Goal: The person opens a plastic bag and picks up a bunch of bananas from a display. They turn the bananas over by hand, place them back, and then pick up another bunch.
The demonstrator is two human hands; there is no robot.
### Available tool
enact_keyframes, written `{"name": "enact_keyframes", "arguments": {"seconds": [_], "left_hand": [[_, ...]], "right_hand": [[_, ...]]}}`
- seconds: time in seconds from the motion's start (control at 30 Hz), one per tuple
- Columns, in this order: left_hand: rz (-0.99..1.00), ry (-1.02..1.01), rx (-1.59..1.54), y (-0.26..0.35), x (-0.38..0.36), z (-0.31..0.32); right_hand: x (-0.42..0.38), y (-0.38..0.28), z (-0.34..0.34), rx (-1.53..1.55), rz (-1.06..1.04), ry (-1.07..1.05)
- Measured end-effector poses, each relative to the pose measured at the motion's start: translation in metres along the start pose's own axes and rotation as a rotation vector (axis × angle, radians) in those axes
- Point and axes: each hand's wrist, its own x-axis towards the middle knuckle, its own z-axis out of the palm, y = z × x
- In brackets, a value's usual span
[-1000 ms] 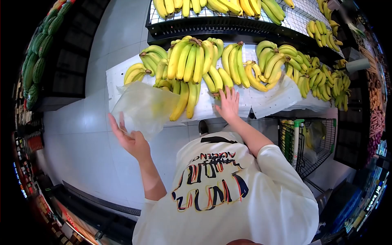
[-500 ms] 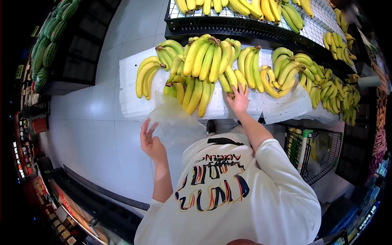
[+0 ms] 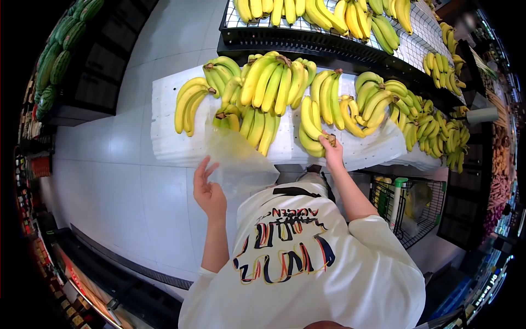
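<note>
A bunch of yellow bananas (image 3: 310, 123) is in my right hand (image 3: 332, 153), its fingers closed around the stem end. The bunch is at the front of the white-covered display, a little apart from the bananas behind it. A thin, clear plastic bag (image 3: 235, 159) hangs spread out from my left hand (image 3: 209, 189), which is raised left of my body with its fingers partly curled at the bag's edge. Behind the bag's upper part, a few bananas (image 3: 226, 118) show through dimly. A large bunch of bananas (image 3: 268, 82) sits beyond, on top of others.
More bananas (image 3: 378, 101) lie along the white sheet (image 3: 164, 115) to the right. A black rack (image 3: 307, 41) with more bananas stands behind. A shopping cart (image 3: 413, 203) with bagged fruit is at my right. Watermelons (image 3: 52, 63) are stacked far left.
My right hand has taken hold of a banana bunch by its stem and turned it, drawing it toward me. My left hand stays near the bag. The whole view has shifted slightly.
</note>
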Motion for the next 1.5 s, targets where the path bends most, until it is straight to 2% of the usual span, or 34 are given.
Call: {"name": "enact_keyframes", "arguments": {"seconds": [0.07, 0.2, 0.37, 0.43, 0.47, 0.5, 0.53, 0.63, 0.67, 0.77, 0.87, 0.97, 1.07, 1.1, 1.2, 1.33, 1.4, 1.5], "left_hand": [[0.019, -0.051, 0.026, 0.004, 0.001, 0.002], [0.034, -0.194, 0.049, 0.004, 0.000, 0.014], [0.061, -0.482, 0.144, 0.017, -0.001, 0.045], [0.149, -0.563, 0.086, 0.016, -0.002, 0.065], [0.177, -0.621, 0.067, 0.020, -0.004, 0.074], [0.206, -0.677, 0.049, 0.023, -0.005, 0.084], [0.288, -0.698, -0.026, 0.022, -0.007, 0.097], [0.544, -0.775, 0.077, 0.038, -0.002, 0.126], [0.602, -0.729, 0.091, 0.037, -0.001, 0.137], [0.428, -0.707, 0.060, 0.059, 0.009, 0.167], [0.364, -0.654, -0.002, 0.070, 0.012, 0.194], [0.374, -0.519, -0.136, 0.078, 0.019, 0.223], [0.274, -0.433, -0.217, 0.095, 0.025, 0.254], [0.252, -0.421, -0.158, 0.092, 0.025, 0.267], [0.160, -0.390, 0.066, 0.067, 0.024, 0.305], [0.036, -0.382, 0.132, -0.022, 0.023, 0.358], [-0.010, -0.373, 0.231, -0.036, 0.011, 0.382], [0.018, -0.416, 0.205, -0.036, -0.004, 0.416]], "right_hand": [[-0.032, -0.025, -0.009, 0.198, 0.152, 0.003], [-0.070, -0.033, -0.041, 0.416, 0.229, -0.006], [-0.107, -0.043, -0.074, 0.467, 0.147, 0.029], [-0.117, -0.054, -0.086, 0.464, 0.091, 0.029], [-0.121, -0.056, -0.086, 0.495, 0.058, 0.141], [-0.128, -0.060, -0.092, 0.512, 0.007, 0.129], [-0.134, -0.066, -0.097, 0.576, -0.023, 0.127], [-0.149, -0.071, -0.111, 0.672, -0.099, 0.185], [-0.152, -0.069, -0.119, 0.695, -0.098, 0.205], [-0.162, -0.070, -0.133, 0.752, -0.105, 0.254], [-0.167, -0.079, -0.146, 0.750, -0.110, 0.314], [-0.169, -0.078, -0.166, 0.719, -0.133, 0.353], [-0.164, -0.081, -0.188, 0.703, -0.152, 0.356], [-0.163, -0.082, -0.196, 0.697, -0.155, 0.354], [-0.158, -0.091, -0.218, 0.689, -0.131, 0.323], [-0.149, -0.104, -0.245, 0.720, -0.093, 0.313], [-0.141, -0.104, -0.260, 0.750, -0.070, 0.272], [-0.133, -0.115, -0.274, 0.651, -0.104, 0.196]]}}
